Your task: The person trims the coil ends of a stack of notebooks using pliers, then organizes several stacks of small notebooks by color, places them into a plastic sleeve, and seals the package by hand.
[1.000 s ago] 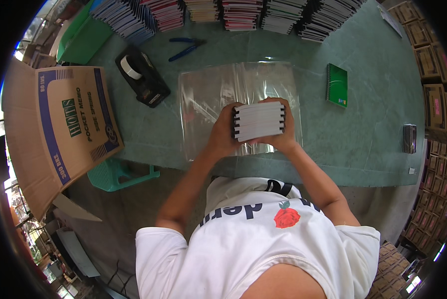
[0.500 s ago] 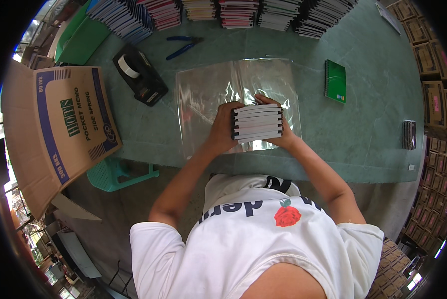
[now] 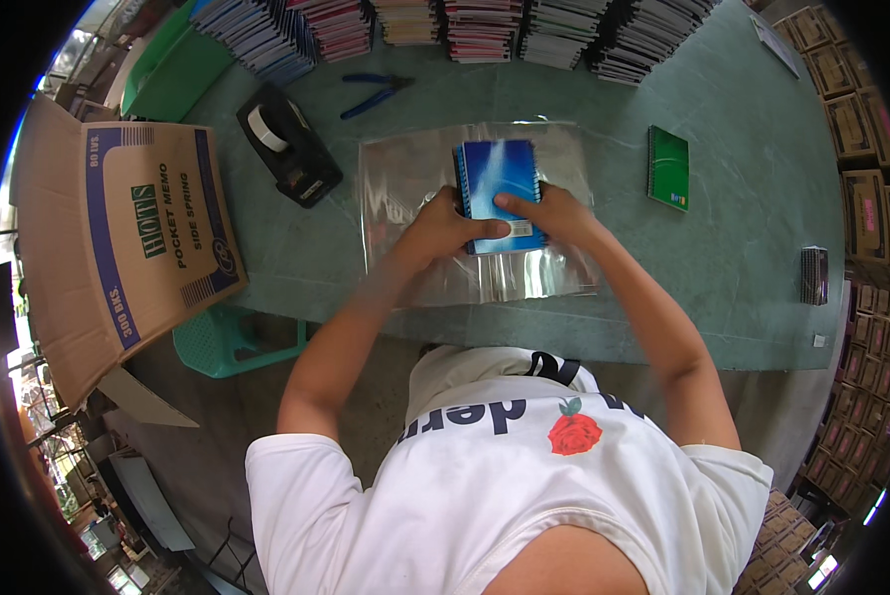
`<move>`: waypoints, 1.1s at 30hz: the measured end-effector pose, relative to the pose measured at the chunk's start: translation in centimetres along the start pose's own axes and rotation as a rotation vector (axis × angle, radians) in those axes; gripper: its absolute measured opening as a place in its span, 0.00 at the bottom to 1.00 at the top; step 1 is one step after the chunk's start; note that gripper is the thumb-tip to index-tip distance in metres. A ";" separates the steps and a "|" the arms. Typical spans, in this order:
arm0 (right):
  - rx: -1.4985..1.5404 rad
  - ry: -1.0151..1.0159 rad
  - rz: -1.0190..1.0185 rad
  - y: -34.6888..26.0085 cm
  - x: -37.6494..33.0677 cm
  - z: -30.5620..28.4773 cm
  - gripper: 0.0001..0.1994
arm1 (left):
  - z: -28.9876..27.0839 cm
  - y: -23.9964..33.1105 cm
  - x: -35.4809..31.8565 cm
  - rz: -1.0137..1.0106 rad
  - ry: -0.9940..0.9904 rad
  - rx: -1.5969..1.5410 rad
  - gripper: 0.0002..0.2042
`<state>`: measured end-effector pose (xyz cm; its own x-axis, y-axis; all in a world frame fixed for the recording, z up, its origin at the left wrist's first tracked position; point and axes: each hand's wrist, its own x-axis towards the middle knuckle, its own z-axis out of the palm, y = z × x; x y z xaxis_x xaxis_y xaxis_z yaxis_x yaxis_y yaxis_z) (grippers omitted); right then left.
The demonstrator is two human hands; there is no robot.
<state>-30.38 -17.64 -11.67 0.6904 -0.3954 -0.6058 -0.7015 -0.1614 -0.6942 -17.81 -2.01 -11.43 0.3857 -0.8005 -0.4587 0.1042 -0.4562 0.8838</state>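
Both my hands are gripping a blue spiral notebook stack (image 3: 500, 193), left hand (image 3: 443, 230) and right hand (image 3: 554, 213) closed around its lower end, and I am pressing it flat onto a clear plastic sheet (image 3: 405, 178) spread mid-surface (image 3: 743, 248), a black tape dispenser (image 3: 286, 149) lying to the left.

Green counter (image 3: 743, 248), marbled top, fills upper half of view. On it: clear plastic sheet (image 3: 405, 188) spread flat at centre, w/ blue spiral notebook stack (image 3: 500, 178) on the sheet. Black tape dispenser (image 3: 288, 149) just left of sheet; blue pliers (image 3: 376, 91) behind it. Green notebook (image 3: 668, 167) lies alone, right of sheet. Small dark stack (image 3: 814, 275) near right edge. Rows of notebook stacks (image 3: 485, 25) along far edge.
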 end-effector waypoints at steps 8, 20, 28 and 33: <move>-0.592 0.825 -0.422 4.2 0.4 -1.9 0.25 | 0.0 1.4 -0.1 -0.118 -0.057 -0.028 0.38; -0.677 0.814 -0.644 8.3 0.6 -1.3 0.14 | -0.6 -0.4 1.4 -0.162 -0.072 0.028 0.44; -0.624 0.849 -0.669 8.3 0.9 -1.1 0.13 | -1.1 -0.3 1.6 -0.125 -0.034 0.048 0.41; -0.544 0.965 -0.621 8.1 1.1 -0.8 0.09 | -1.2 -0.3 1.4 -0.143 0.033 0.113 0.37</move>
<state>-35.46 -20.07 -17.70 0.6796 -0.5792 0.4502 -0.4475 -0.8136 -0.3712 -16.18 -2.56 -12.20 0.4041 -0.7122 -0.5740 0.0573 -0.6066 0.7929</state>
